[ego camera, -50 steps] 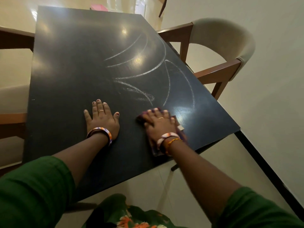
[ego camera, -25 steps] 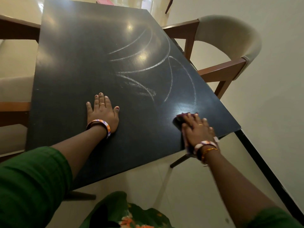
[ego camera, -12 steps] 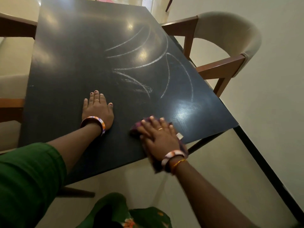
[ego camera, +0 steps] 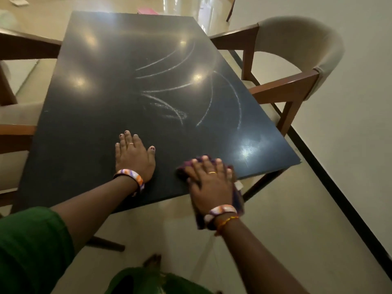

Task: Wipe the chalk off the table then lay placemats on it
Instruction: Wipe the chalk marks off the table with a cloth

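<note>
A dark rectangular table [ego camera: 89, 107] carries white curved chalk lines [ego camera: 182, 88] across its middle and right half. My left hand [ego camera: 133, 155] lies flat on the tabletop near the front edge, fingers straight. My right hand [ego camera: 209, 181] presses flat on a purple cloth [ego camera: 182, 169] at the table's front edge. Part of the cloth hangs off the edge below my wrist. No placemats are in view.
A cream chair with wooden arms [ego camera: 297, 60] stands at the table's right side. Another wooden chair [ego camera: 19, 115] stands at the left. A pink object [ego camera: 147, 11] lies on the floor beyond the table's far end. A wall with a black skirting [ego camera: 331, 187] runs on the right.
My right hand slid the cloth from the front middle to the right corner and back again along the front edge. My left hand stayed flat in place.
</note>
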Action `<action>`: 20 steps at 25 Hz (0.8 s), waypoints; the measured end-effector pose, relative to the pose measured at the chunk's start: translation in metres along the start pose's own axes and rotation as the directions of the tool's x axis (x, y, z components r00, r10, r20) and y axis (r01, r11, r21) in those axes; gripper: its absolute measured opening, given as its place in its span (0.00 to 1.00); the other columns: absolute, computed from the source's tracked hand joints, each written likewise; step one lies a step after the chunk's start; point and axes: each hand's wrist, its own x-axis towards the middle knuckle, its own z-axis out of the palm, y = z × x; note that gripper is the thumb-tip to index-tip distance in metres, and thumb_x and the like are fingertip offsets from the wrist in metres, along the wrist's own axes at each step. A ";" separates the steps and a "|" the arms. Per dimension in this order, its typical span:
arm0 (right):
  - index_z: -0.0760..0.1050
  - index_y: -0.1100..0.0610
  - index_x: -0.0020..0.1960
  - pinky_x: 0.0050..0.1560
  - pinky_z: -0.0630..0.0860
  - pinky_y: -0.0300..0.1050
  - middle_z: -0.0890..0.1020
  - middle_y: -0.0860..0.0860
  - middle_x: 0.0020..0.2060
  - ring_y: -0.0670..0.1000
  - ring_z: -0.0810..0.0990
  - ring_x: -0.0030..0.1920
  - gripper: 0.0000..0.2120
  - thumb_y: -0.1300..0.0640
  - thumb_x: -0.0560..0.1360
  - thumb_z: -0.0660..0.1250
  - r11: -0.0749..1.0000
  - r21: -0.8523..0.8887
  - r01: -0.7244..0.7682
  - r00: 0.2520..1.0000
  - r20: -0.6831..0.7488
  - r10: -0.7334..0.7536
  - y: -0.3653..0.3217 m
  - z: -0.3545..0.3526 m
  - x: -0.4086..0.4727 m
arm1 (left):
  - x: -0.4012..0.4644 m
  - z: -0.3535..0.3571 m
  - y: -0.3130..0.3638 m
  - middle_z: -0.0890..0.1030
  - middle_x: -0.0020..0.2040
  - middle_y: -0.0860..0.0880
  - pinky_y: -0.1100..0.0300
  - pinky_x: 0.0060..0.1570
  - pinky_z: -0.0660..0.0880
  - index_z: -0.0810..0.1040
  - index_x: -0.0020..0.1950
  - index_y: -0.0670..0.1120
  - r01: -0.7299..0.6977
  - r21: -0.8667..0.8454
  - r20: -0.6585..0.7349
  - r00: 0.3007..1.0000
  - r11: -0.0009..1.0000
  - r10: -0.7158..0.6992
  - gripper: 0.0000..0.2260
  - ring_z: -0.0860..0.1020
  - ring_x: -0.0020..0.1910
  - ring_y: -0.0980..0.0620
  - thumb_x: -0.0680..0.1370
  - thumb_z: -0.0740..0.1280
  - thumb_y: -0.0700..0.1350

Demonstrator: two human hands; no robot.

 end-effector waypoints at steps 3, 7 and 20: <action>0.53 0.39 0.75 0.74 0.40 0.58 0.52 0.44 0.77 0.53 0.46 0.77 0.25 0.43 0.79 0.53 0.996 0.013 0.085 0.995 0.054 -0.086 0.023 -0.008 0.008 | -0.021 0.011 0.046 0.45 0.77 0.38 0.49 0.74 0.43 0.47 0.76 0.36 0.079 -0.067 0.017 0.997 0.995 -0.078 0.31 0.43 0.76 0.42 0.81 0.52 0.54; 0.55 0.41 0.75 0.73 0.44 0.63 0.54 0.45 0.76 0.55 0.48 0.76 0.24 0.44 0.80 0.52 0.977 0.058 -0.204 0.979 -0.007 0.204 0.148 -0.043 0.036 | -0.033 0.025 0.094 0.44 0.77 0.38 0.49 0.74 0.43 0.46 0.76 0.36 0.226 -0.098 0.037 0.974 0.969 -0.223 0.32 0.42 0.76 0.41 0.81 0.51 0.55; 0.51 0.41 0.76 0.73 0.44 0.61 0.52 0.46 0.77 0.58 0.47 0.76 0.26 0.41 0.79 0.52 1.000 -0.013 0.000 0.993 0.119 0.001 0.188 -0.062 0.098 | -0.025 0.045 0.100 0.51 0.76 0.37 0.48 0.74 0.48 0.50 0.76 0.35 0.244 0.076 -0.091 0.967 0.967 -0.237 0.31 0.49 0.76 0.42 0.81 0.47 0.56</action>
